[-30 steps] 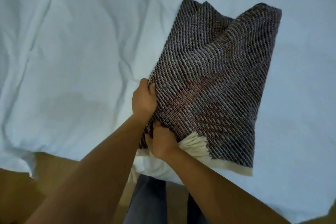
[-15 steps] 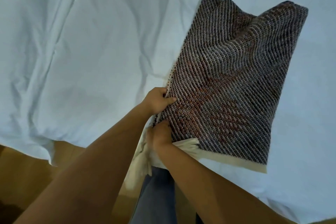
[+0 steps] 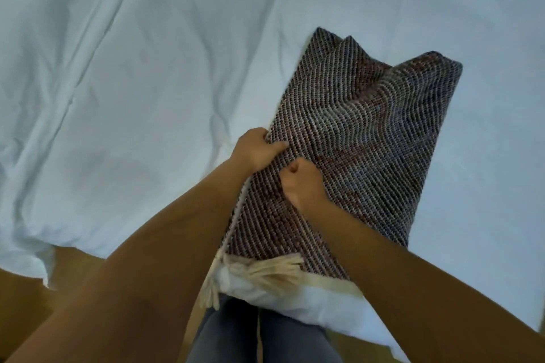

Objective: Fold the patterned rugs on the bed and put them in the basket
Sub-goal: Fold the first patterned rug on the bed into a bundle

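The left hand (image 3: 255, 150) pinches the near-left edge of the folded rug (image 3: 368, 138) on the bed (image 3: 147, 82), the right hand (image 3: 303, 186) fisted beside it, probably to lift it.

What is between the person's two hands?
Only rug. In the head view the left hand grips its left edge and the right hand is closed on its top, with a narrow strip of weave between them.

Coarse woven rug (image 3: 368, 138), smooth cotton sheet (image 3: 147, 97)
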{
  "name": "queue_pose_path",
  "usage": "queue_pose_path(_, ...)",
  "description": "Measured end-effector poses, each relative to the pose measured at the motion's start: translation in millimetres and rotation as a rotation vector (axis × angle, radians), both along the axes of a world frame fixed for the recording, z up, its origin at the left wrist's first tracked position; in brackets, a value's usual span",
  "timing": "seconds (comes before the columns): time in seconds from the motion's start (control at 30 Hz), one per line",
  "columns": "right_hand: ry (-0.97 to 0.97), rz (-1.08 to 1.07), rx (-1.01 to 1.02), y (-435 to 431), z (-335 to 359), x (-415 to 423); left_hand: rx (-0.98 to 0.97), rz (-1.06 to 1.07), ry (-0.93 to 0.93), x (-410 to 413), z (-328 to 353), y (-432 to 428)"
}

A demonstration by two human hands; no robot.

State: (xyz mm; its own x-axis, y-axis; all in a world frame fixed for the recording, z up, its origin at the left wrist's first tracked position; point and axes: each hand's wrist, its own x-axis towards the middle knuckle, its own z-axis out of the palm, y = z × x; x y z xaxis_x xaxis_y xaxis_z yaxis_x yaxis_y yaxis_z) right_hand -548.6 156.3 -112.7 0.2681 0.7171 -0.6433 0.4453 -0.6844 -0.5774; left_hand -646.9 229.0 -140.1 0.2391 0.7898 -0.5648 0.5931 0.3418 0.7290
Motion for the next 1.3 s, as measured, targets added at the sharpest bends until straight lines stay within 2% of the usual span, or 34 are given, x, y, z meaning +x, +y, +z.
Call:
queue_pose_path(0.3, -0.123, 0.087, 0.198, 127.9, 16.1, 98.0, 0.082, 0.019, 0.165, 77.7, 6.2, 99.4)
queue_pose_path(0.43, -0.375, 0.291, 0.323, 166.3, 16.3, 161.9, 0.111, 0.0, 0.148, 126.5, 2.2, 144.7)
queue_pose_path(0.53, -0.659, 0.477, 0.176, 178.8, 7.8, 209.2, 0.078, -0.009, 0.174, 160.9, -3.8, 164.2)
queue_pose_path(0.63, -0.762, 0.548, 0.032, 183.1, -0.7, 239.6, 0.094, -0.049, 0.095, 186.0, -6.3, 173.3)
queue_pose_path(0.7, -0.704, 0.574, -0.024, 185.6, -6.6, 251.3, 0.209, 0.061, 0.07, 185.1, -6.3, 177.1)
queue_pose_path(0.77, -0.598, 0.546, -0.041, 190.9, -8.7, 258.4, 0.293, 0.285, 0.105, 170.5, -11.1, 181.8)
queue_pose_path(0.83, -0.568, 0.526, 0.001, 198.2, -10.3, 262.3, 0.283, 0.376, 0.179, 153.5, -18.9, 185.6)
queue_pose_path(1.03, -0.68, 0.559, 0.154, 213.8, -25.2, 269.8, 0.235, 0.2, 0.365, 157.5, -31.6, 192.4)
queue_pose_path(1.13, -0.612, 0.507, 0.238, 206.8, -41.3, 273.2, 0.131, 0.161, 0.399, 154.0, -32.4, 198.1)
queue_pose_path(1.2, -0.516, 0.464, 0.143, 204.4, -44.7, 283.1, 0.034, 0.102, 0.334, 148.6, -32.0, 202.4)
queue_pose_path(1.3, -0.312, 0.555, -0.152, 206.7, -32.1, 312.9, -0.004, 0.072, 0.181, 142.7, -30.2, 206.1)
